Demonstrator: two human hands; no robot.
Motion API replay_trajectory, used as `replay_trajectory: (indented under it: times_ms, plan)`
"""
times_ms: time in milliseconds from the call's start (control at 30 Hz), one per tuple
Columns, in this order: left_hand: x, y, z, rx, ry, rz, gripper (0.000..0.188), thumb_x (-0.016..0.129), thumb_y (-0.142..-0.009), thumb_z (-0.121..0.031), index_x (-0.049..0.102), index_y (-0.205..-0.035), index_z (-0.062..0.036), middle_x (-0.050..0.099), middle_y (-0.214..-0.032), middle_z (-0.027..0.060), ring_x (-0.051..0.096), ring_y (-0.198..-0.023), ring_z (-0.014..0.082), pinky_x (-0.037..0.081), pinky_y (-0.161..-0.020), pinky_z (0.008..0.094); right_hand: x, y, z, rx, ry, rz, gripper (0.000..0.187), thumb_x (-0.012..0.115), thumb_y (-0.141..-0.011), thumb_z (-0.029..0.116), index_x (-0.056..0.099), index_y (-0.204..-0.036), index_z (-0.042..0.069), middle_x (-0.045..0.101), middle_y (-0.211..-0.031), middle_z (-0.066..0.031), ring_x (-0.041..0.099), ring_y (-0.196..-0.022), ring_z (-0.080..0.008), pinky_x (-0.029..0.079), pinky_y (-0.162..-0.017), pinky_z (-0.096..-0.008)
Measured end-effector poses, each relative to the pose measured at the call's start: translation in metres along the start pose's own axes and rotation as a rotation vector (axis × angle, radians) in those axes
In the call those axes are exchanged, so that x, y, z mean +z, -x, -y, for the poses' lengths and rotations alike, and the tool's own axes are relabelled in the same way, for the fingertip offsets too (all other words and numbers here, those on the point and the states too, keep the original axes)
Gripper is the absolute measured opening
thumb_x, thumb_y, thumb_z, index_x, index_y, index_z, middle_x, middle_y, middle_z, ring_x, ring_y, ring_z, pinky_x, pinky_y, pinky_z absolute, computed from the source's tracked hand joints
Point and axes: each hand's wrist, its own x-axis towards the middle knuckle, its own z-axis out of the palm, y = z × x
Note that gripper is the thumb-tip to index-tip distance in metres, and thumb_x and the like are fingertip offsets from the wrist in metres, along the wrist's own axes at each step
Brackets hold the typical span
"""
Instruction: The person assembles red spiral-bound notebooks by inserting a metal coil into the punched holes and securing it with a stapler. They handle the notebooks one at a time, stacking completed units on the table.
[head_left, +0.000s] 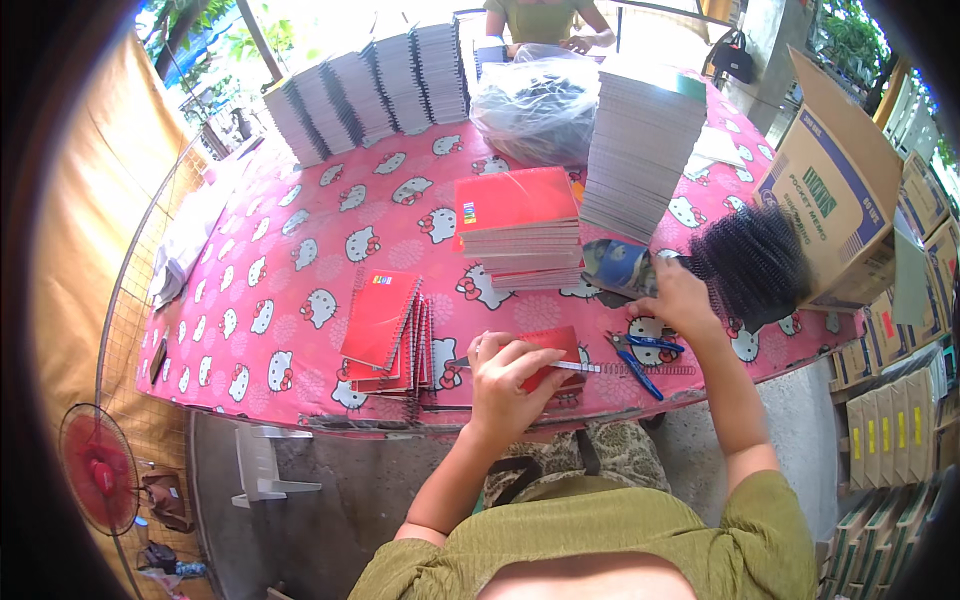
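My left hand [508,382] is closed around a small red-covered notebook [552,343] at the near edge of the table. A thin spiral coil [660,370] runs along its near edge and sticks out to the right. My right hand [672,298] is reached forward, fingers apart and nothing visible in them. It is close to a dark blue picture-covered item [618,266] and left of a pile of black spiral coils [752,262]. Blue-handled cutting pliers [640,362] lie between my hands, jaws pointing away from me.
Red spiral notebooks [383,325] are stacked at left; a taller red-covered stack [517,205] stands mid-table. Behind are white page stacks [645,150], a clear plastic bag [535,105] and bound stacks [370,90]. An open carton [835,190] is at right. Another person [545,25] sits opposite.
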Motion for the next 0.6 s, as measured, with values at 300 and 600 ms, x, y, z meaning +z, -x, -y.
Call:
replay_trajectory:
  times_ms: [300, 600]
  plan:
    - [-0.001, -0.004, 0.001, -0.023, -0.002, -0.027, 0.034, 0.087, -0.057, -0.016, 0.063, -0.079, -0.0094, 0.065, -0.079, 0.0041, 0.057, -0.088, 0.0265, 0.041, -0.085, 0.0393, -0.001, 0.012, -0.02, -0.129, -0.968, -0.104, 0.035, 0.073, -0.073, 0.017, 0.06, -0.101, 0.001, 0.067, -0.093, -0.0157, 0.067, -0.085, -0.0265, 0.052, -0.075, -0.04]
    - [0.0, -0.006, 0.004, -0.094, 0.053, 0.007, 0.034, 0.087, -0.056, -0.018, 0.064, -0.079, -0.0088, 0.066, -0.079, 0.0054, 0.058, -0.084, 0.0257, 0.041, -0.086, 0.04, -0.019, 0.028, 0.023, 0.053, -1.76, 0.318, 0.028, 0.073, -0.073, 0.01, 0.064, -0.097, 0.0, 0.065, -0.089, -0.0018, 0.057, -0.082, -0.0104, 0.047, -0.073, -0.0252]
